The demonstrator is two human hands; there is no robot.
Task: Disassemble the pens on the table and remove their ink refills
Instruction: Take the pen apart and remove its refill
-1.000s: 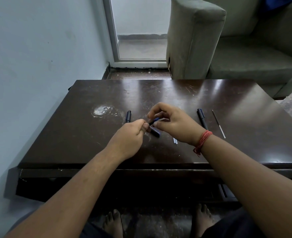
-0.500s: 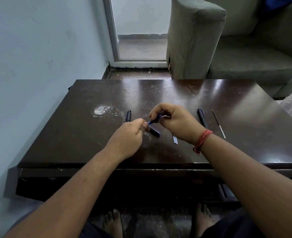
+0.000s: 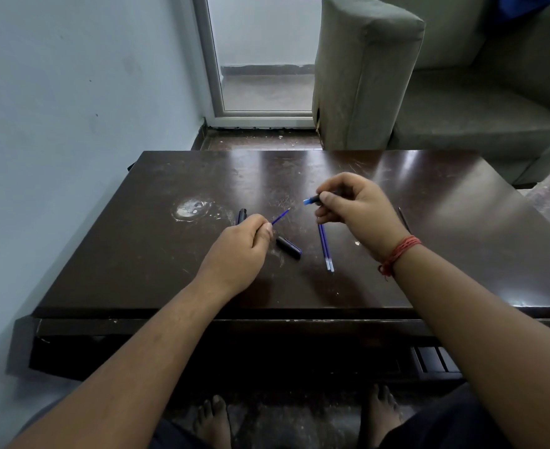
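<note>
My left hand (image 3: 239,251) is closed around a thin blue ink refill (image 3: 280,217) whose tip points up and to the right. My right hand (image 3: 354,212) holds a dark pen barrel with a blue end (image 3: 312,200), lifted above the table and apart from the refill. Two loose blue refills (image 3: 326,249) lie side by side on the dark table (image 3: 137,254) below my right hand. A black pen part (image 3: 288,247) lies between my hands. Another black pen piece (image 3: 241,216) sticks out just behind my left hand.
A dark pen (image 3: 403,218) lies mostly hidden behind my right wrist. A white scuff mark (image 3: 191,208) is on the table's left. A grey sofa (image 3: 429,92) stands beyond the far edge; a wall runs along the left. My bare feet show below the table.
My hands were together on one pen; they have pulled apart. The refill has come out in my left hand while my right hand moved up and right with the barrel.
</note>
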